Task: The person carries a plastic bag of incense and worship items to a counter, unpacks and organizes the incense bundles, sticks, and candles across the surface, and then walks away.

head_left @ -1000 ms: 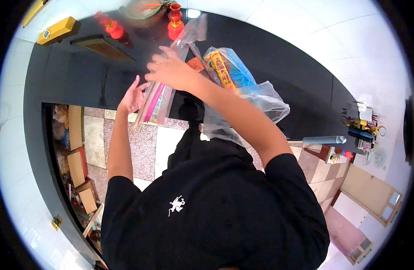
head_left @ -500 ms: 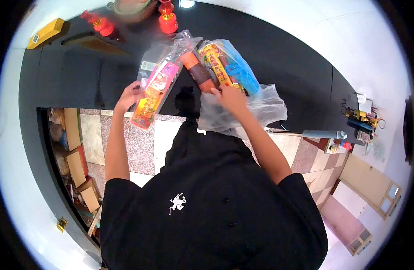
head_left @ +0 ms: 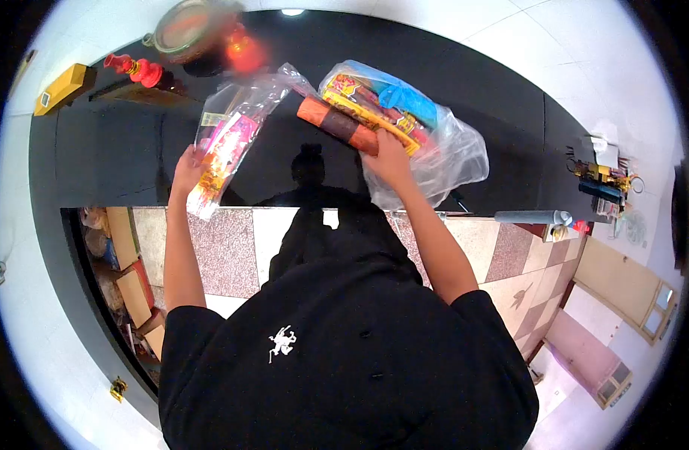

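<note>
My left hand (head_left: 188, 171) is closed on the side of a pink and yellow packet (head_left: 228, 150) inside a clear plastic sleeve, at the table's front edge. Lying slantwise, an orange roll with a dark brown band (head_left: 337, 125) has its near end under my right hand (head_left: 389, 161), whose fingers are wrapped round it. Beside the roll, a clear plastic bag (head_left: 464, 154) holds yellow and red printed packets (head_left: 359, 97) and a blue plastic bag (head_left: 416, 101). My fingers hide part of the roll and of one yellow packet.
A glossy black table (head_left: 502, 142) spans the view. Toward its back stand a red ornament (head_left: 138, 70), a blurred red one (head_left: 245, 52), a greenish pot (head_left: 185, 30) and a yellow box (head_left: 62, 88). A dark pen-like object (head_left: 459, 200) lies by the front edge.
Both hands have moved apart: the left one shifted left with the packet, the right one slightly right with the roll. The roll and the bagged packets have turned flatter. The camera view has shifted.
</note>
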Demonstrator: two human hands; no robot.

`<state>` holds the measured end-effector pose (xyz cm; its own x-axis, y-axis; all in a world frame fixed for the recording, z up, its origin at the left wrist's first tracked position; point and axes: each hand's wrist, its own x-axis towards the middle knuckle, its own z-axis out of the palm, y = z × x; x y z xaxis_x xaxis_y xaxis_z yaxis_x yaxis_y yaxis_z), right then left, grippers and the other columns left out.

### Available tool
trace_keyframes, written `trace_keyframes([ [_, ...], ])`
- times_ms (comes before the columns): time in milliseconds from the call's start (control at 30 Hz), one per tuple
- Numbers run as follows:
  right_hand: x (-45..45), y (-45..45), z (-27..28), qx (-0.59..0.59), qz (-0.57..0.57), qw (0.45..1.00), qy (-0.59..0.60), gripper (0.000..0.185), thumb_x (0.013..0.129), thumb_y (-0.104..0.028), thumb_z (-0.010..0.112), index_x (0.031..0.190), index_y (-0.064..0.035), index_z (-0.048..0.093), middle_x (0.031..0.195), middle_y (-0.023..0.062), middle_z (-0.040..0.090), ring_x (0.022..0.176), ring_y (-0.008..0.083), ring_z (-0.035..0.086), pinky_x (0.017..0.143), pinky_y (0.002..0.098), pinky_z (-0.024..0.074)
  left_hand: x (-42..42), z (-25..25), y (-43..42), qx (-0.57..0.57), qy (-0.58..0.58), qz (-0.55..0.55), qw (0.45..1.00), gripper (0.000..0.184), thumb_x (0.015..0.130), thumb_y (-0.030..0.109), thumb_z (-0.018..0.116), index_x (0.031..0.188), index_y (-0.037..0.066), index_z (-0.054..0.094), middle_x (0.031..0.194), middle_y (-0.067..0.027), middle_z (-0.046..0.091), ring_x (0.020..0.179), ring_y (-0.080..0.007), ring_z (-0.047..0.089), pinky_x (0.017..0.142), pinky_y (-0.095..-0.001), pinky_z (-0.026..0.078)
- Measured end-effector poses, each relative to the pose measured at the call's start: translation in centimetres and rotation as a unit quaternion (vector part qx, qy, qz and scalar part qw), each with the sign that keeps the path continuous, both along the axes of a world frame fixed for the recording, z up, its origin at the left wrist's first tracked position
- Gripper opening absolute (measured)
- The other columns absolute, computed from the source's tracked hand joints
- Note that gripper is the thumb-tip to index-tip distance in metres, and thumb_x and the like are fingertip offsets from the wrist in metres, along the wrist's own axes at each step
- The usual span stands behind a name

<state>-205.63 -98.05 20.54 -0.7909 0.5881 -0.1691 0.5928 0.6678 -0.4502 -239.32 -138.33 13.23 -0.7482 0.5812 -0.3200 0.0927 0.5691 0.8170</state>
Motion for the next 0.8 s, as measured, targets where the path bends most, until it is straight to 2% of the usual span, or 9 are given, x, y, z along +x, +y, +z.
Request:
trace_keyframes([
  [100, 1.5, 3.1, 0.5, -0.036, 0.012, 0.998, 0.059, 0.053, 0.076, -0.030, 0.077, 0.116, -0.0025, 0.055, 0.118, 0.0220, 0.061, 0.108, 0.0402, 0.060, 0.091, 0.0503, 0.0483, 2.2, 4.7, 3.7, -0.233, 0.373, 0.029, 0.897, 0.056, 0.076, 0.007, 0.070, 0.129, 0.004, 0.055, 0.115, -0.0181, 0.061, 0.107, -0.0352, 0.059, 0.096, -0.0443, 0.046],
  [133, 2.0, 3.8, 0.4, -0.042, 0.022, 0.995, 0.089, 0.052, 0.074, -0.025, 0.079, 0.116, -0.0029, 0.056, 0.116, 0.0207, 0.061, 0.110, 0.0392, 0.060, 0.092, 0.0486, 0.0479, 3.1, 5.9, 5.6, -0.151, 0.429, 0.080, 0.887, 0.056, 0.075, 0.015, 0.071, 0.127, 0.004, 0.056, 0.119, -0.0204, 0.056, 0.110, -0.0433, 0.051, 0.098, -0.0514, 0.042],
  [200, 2.6, 4.9, 0.8, -0.105, 0.041, 0.989, 0.099, 0.053, 0.073, -0.022, 0.079, 0.116, -0.0028, 0.056, 0.116, 0.0202, 0.061, 0.112, 0.0390, 0.059, 0.094, 0.0471, 0.0474, 5.4, 7.4, 9.5, -0.049, 0.457, 0.055, 0.886, 0.048, 0.081, 0.025, 0.073, 0.121, 0.003, 0.060, 0.111, -0.0198, 0.061, 0.101, -0.0384, 0.057, 0.091, -0.0462, 0.046],
  [233, 2.9, 5.1, 0.9, -0.138, 0.050, 0.984, 0.103, 0.053, 0.072, -0.021, 0.079, 0.117, -0.0028, 0.056, 0.115, 0.0199, 0.062, 0.112, 0.0389, 0.059, 0.096, 0.0464, 0.0472, 8.2, 8.2, 13.1, -0.029, 0.195, 0.086, 0.977, 0.045, 0.085, 0.034, 0.075, 0.112, 0.000, 0.063, 0.103, -0.0175, 0.066, 0.095, -0.0304, 0.063, 0.085, -0.0398, 0.049],
  [300, 3.4, 4.5, 0.2, -0.147, 0.054, 0.981, 0.112, 0.056, 0.070, -0.018, 0.080, 0.119, -0.0030, 0.056, 0.116, 0.0190, 0.061, 0.115, 0.0383, 0.058, 0.100, 0.0445, 0.0454, 14.2, 9.3, 19.0, -0.026, -0.105, 0.034, 0.994, 0.046, 0.086, 0.038, 0.077, 0.113, 0.004, 0.063, 0.107, -0.0098, 0.069, 0.101, -0.0194, 0.065, 0.084, -0.0333, 0.051],
  [367, 3.3, 3.7, 0.8, -0.163, 0.072, 0.976, 0.126, 0.058, 0.070, -0.018, 0.080, 0.120, -0.0031, 0.056, 0.117, 0.0189, 0.060, 0.116, 0.0383, 0.057, 0.101, 0.0443, 0.0447, 19.4, 9.7, 23.9, 0.160, -0.483, 0.160, 0.846, 0.049, 0.088, 0.034, 0.077, 0.125, 0.010, 0.056, 0.116, -0.0056, 0.065, 0.105, -0.0204, 0.064, 0.087, -0.0386, 0.051],
  [533, 3.5, 2.1, 1.0, -0.276, 0.083, 0.948, 0.134, 0.057, 0.081, -0.037, 0.078, 0.118, -0.0008, 0.056, 0.115, 0.0194, 0.060, 0.116, 0.0358, 0.057, 0.102, 0.0423, 0.0431, 22.7, 7.0, 27.5, 0.266, -0.446, 0.310, 0.796, 0.044, 0.088, 0.027, 0.073, 0.125, 0.014, 0.053, 0.116, -0.0037, 0.062, 0.108, -0.0223, 0.061, 0.090, -0.0439, 0.051],
  [633, 3.4, 3.0, -3.8, -0.564, -0.041, 0.824, 0.030, 0.044, 0.095, -0.037, 0.066, 0.118, -0.0002, 0.058, 0.116, 0.0148, 0.060, 0.118, 0.0261, 0.056, 0.102, 0.0373, 0.0426, 21.4, 5.6, 26.7, 0.247, -0.466, 0.289, 0.799, 0.039, 0.089, 0.023, 0.069, 0.122, 0.010, 0.053, 0.109, -0.0069, 0.065, 0.104, -0.0234, 0.064, 0.092, -0.0465, 0.052],
  [800, 2.5, 3.3, -3.5, -0.471, -0.005, 0.879, 0.069, 0.029, 0.099, -0.033, 0.062, 0.105, -0.0051, 0.065, 0.075, 0.0000, 0.059, 0.067, 0.0088, 0.054, 0.062, 0.0266, 0.0447, 19.4, 5.8, 26.0, 0.278, -0.425, 0.216, 0.834, 0.030, 0.088, 0.013, 0.067, 0.111, 0.000, 0.054, 0.096, -0.0129, 0.067, 0.086, -0.0259, 0.069, 0.085, -0.0413, 0.057],
])
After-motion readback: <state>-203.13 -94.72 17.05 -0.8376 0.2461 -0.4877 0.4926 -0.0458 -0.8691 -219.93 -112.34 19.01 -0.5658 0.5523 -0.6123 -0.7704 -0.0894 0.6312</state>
